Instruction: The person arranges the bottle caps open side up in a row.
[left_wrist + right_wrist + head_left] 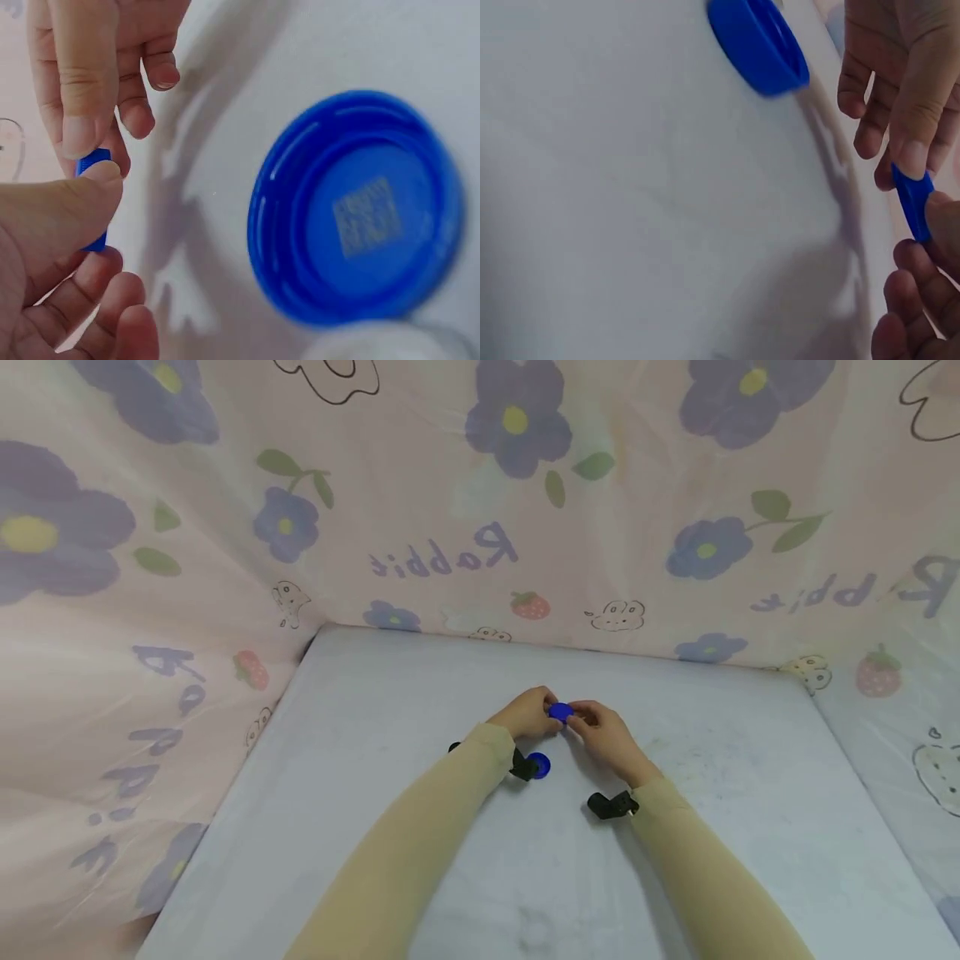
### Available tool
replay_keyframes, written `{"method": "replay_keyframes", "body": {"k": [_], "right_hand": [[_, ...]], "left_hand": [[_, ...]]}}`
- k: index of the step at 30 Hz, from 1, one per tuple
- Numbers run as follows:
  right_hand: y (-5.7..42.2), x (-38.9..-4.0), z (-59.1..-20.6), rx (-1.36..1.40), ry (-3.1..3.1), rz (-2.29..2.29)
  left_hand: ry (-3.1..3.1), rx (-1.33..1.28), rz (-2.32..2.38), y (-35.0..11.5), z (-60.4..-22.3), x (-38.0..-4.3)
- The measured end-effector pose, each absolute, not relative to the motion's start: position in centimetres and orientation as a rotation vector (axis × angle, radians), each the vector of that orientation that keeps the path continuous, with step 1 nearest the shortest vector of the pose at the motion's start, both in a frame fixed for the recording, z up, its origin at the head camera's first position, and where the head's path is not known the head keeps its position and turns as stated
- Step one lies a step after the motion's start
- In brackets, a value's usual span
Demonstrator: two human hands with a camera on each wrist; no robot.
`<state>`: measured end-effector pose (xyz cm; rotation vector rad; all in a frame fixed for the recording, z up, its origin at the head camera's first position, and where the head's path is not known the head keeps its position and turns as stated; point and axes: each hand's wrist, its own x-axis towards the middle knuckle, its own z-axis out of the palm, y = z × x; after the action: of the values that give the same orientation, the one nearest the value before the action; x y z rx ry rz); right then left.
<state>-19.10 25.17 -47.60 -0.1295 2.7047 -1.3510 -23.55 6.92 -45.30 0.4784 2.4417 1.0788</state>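
Both hands meet over the white table, holding one small blue round cap point(561, 712) with a ridged edge. My left hand point(525, 714) pinches one side of it between thumb and fingers; my right hand point(606, 742) pinches the opposite side. In the left wrist view the cap point(96, 159) appears edge-on between the two thumbs, partly covered by them. A wider blue lid point(352, 210) lies nearer to me, its hollow side up, with a pale square code inside. That lid point(542, 766) is partly behind the left wrist's camera in the head view.
Black wrist cameras point(611, 806) sit at both cuffs. The white tabletop point(360, 710) ends at a pale curtain point(442, 485) printed with flowers and rabbits. A blurred whitish round shape point(386, 343) shows at the left wrist view's lower edge; I cannot tell what it is.
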Motion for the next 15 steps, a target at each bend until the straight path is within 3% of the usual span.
{"method": "replay_keyframes", "body": {"k": [15], "right_hand": [[23.0,-14.8,-45.8,-0.297,2.819,-1.346]], "left_hand": [[2.419,0.601,1.185,3.0,-44.0,-19.4]]}}
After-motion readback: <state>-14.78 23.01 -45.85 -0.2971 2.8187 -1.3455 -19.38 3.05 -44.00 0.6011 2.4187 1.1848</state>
